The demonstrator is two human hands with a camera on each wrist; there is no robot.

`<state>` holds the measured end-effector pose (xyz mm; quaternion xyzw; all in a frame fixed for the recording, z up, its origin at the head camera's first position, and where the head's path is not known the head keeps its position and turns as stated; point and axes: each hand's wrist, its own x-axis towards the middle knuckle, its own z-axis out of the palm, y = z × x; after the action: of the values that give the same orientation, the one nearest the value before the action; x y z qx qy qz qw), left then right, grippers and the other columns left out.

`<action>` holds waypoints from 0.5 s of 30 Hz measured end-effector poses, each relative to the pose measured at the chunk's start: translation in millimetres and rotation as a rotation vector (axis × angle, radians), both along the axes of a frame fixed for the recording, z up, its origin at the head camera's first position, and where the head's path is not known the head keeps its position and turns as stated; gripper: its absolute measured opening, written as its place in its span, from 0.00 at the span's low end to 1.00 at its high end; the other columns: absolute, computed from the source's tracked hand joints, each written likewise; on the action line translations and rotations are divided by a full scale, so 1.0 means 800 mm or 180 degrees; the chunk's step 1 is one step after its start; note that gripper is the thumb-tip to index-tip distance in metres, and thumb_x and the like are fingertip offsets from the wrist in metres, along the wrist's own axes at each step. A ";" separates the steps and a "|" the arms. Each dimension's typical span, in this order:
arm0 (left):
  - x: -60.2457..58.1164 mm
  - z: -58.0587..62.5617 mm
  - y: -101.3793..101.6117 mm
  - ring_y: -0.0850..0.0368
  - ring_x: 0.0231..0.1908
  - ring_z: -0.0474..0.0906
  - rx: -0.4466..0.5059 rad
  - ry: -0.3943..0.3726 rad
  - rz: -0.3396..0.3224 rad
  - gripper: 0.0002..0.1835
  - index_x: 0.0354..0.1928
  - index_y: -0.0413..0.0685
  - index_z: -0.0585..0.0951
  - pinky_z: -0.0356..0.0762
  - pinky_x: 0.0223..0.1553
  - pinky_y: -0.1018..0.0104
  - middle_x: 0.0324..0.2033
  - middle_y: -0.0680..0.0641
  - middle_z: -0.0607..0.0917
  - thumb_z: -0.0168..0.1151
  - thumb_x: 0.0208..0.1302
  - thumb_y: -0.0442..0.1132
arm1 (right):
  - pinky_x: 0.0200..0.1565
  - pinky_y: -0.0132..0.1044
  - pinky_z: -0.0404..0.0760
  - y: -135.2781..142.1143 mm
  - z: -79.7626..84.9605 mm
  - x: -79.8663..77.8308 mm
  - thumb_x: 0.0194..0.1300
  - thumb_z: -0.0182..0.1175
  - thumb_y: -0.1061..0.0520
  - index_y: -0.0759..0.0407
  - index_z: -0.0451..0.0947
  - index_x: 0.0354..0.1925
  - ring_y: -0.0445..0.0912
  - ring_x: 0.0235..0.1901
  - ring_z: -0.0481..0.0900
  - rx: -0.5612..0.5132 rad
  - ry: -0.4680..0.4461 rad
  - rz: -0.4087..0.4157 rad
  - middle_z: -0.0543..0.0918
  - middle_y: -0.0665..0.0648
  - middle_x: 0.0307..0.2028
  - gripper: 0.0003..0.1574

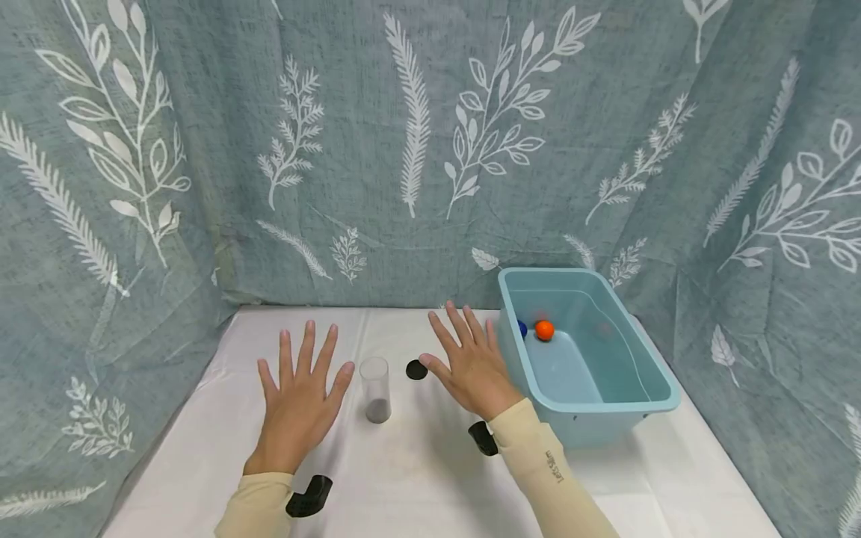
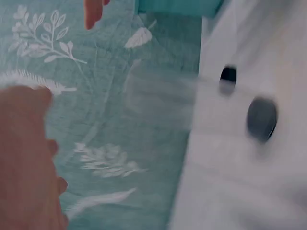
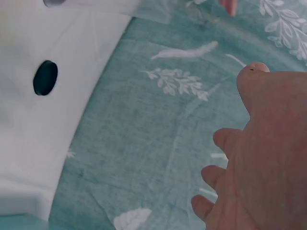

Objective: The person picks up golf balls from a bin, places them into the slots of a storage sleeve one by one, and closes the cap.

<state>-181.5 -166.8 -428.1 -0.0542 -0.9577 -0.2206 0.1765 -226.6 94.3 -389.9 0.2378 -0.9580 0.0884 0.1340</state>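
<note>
Both hands hover over the white table with fingers spread and nothing held. My left hand (image 1: 301, 407) is just left of a clear upright cylinder (image 1: 376, 385) with a dark grey bottom. In the left wrist view that cylinder (image 2: 160, 98) looks blurred. A flat black disc (image 1: 416, 370) lies on the table, right of the cylinder. My right hand (image 1: 476, 368) is raised beside the disc, its thumb tip overlapping the disc's edge in the head view. The right wrist view shows the disc (image 3: 45, 77) apart from the hand (image 3: 273, 153).
A light blue plastic bin (image 1: 605, 407) stands at the right of the table, close to my right forearm. Inside are an orange ball (image 1: 544, 330) and a blue ball (image 1: 522, 329), the latter partly hidden by the bin's wall. Leaf-patterned curtains (image 1: 377, 149) enclose the table's back and sides.
</note>
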 end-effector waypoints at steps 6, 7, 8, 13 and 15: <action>-0.014 -0.032 0.020 0.42 0.72 0.30 0.1224 -0.0503 -0.0428 0.39 0.74 0.66 0.34 0.34 0.64 0.31 0.74 0.46 0.38 0.42 0.71 0.60 | 0.69 0.58 0.41 0.013 0.012 -0.010 0.70 0.34 0.30 0.43 0.44 0.75 0.54 0.73 0.37 -0.0026 -0.0014 -0.0072 0.42 0.54 0.74 0.42; -0.016 -0.038 0.025 0.42 0.72 0.33 0.1383 -0.0556 -0.0464 0.40 0.73 0.68 0.33 0.38 0.64 0.32 0.74 0.46 0.39 0.43 0.70 0.60 | 0.69 0.58 0.41 0.015 0.014 -0.011 0.70 0.34 0.30 0.43 0.43 0.75 0.54 0.73 0.37 -0.0049 -0.0017 -0.0070 0.42 0.53 0.75 0.42; -0.018 -0.043 0.029 0.42 0.72 0.35 0.1542 -0.0607 -0.0483 0.41 0.73 0.68 0.32 0.42 0.64 0.33 0.74 0.46 0.40 0.45 0.70 0.60 | 0.69 0.57 0.41 0.018 0.017 -0.012 0.70 0.35 0.29 0.42 0.42 0.75 0.54 0.73 0.36 -0.0071 -0.0018 -0.0070 0.41 0.53 0.75 0.42; -0.020 -0.061 0.050 0.42 0.71 0.46 0.2179 -0.0636 -0.0527 0.47 0.73 0.68 0.34 0.53 0.64 0.37 0.72 0.46 0.48 0.56 0.65 0.58 | 0.69 0.57 0.41 0.038 0.032 -0.019 0.69 0.34 0.28 0.39 0.40 0.75 0.52 0.73 0.34 -0.0176 0.0006 -0.0104 0.40 0.50 0.75 0.42; -0.018 -0.066 0.054 0.40 0.69 0.50 0.2371 -0.0653 -0.0523 0.50 0.73 0.68 0.36 0.56 0.63 0.37 0.71 0.46 0.52 0.61 0.61 0.58 | 0.69 0.56 0.42 0.049 0.041 -0.025 0.69 0.34 0.28 0.38 0.40 0.74 0.51 0.73 0.33 -0.0287 -0.0070 -0.0109 0.38 0.48 0.75 0.42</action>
<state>-196.1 -123.4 -481.1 -0.0405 -0.8173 -0.5706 0.0692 -246.4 133.6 -357.1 0.2141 -0.9584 0.1318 0.1355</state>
